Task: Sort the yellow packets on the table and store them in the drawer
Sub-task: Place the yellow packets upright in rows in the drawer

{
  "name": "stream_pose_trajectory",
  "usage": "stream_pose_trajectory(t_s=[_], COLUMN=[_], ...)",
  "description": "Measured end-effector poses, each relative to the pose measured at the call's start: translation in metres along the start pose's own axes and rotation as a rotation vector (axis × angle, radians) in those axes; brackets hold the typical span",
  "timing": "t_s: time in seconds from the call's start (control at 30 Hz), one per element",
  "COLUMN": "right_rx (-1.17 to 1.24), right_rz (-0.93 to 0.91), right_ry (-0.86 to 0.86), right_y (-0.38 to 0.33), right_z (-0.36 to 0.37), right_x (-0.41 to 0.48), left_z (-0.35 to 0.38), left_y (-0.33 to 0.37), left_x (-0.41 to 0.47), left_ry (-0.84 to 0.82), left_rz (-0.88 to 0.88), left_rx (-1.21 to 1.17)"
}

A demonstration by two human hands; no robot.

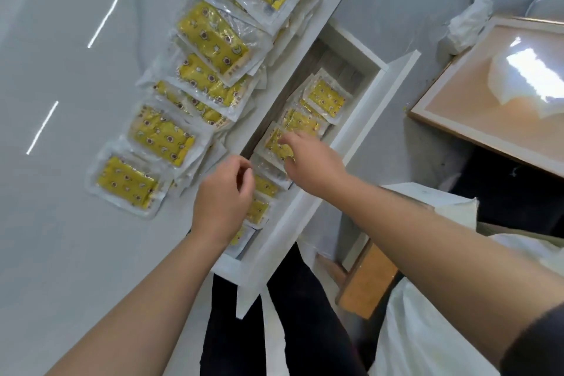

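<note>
Right hand [312,163], blurred fingers [288,140] flat on a drawer [360,113] packet [274,143]; left hand [224,197] fingers loosely curled, empty, above half-hidden packets [265,186]

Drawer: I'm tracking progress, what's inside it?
A row of packets lies in the drawer on its dark floor. The left hand and right hand cover several, so the count is hidden.

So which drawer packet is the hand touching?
The packet midway along the row in the drawer: the right hand rests fingers on it, between the far packets and those by the left hand.
</note>
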State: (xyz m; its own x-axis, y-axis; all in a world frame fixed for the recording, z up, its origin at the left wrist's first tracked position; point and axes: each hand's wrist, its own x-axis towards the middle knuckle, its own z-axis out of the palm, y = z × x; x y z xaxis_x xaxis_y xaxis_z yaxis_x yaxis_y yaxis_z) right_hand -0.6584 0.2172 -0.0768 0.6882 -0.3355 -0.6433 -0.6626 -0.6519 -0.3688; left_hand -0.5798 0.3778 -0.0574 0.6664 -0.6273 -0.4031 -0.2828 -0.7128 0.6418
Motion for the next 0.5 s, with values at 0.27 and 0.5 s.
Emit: stream_pose_trajectory(t_s=[0.27, 0.5], right_rx=[0.088, 0.031], right_rz=[-0.13, -0.249], right_ry=[-0.051, -0.06], right_y=[-0.068, -0.096], right_z=[0.0, 0.002], right_x=[-0.006, 0.011], left_z=[-0.04, -0.051], left_y=[-0.048, -0.076], left_x=[-0.007, 0.018], left_ry=[0.494, 0.592], left_rz=[-0.643, -1.242], left_rx=[0.047, -0.34])
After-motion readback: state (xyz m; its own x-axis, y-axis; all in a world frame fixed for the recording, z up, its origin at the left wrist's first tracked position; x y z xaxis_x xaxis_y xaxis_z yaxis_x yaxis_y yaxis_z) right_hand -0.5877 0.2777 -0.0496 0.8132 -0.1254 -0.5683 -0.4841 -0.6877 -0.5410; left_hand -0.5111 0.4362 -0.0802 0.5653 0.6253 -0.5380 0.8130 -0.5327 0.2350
